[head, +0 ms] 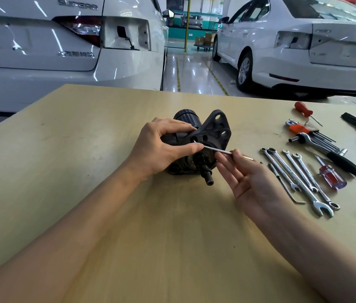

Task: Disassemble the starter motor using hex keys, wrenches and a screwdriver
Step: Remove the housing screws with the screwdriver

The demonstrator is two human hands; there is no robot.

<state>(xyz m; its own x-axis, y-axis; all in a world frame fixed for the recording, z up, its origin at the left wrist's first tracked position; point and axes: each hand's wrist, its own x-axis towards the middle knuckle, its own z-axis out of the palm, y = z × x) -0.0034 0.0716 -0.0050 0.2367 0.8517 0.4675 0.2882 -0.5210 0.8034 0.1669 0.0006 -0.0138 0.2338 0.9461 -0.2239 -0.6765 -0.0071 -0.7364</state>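
Starter motor (pixel 203 147) in left hand (pixel 161 147)

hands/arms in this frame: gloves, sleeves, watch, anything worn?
Nothing worn that shows. Both forearms are bare from the bottom frame edge up to the wrists: no sleeves in view. Left hand and right hand are ungloved. No watch, wristband or ring visible on either. No tape, markings or cables on the arms. Upper arms lie outside the frame, so short sleeves cannot be ruled out.

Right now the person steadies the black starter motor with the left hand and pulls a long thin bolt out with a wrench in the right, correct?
No wrench: in the head view the right hand pinches the bolt with bare fingers. The left hand does steady the starter motor.
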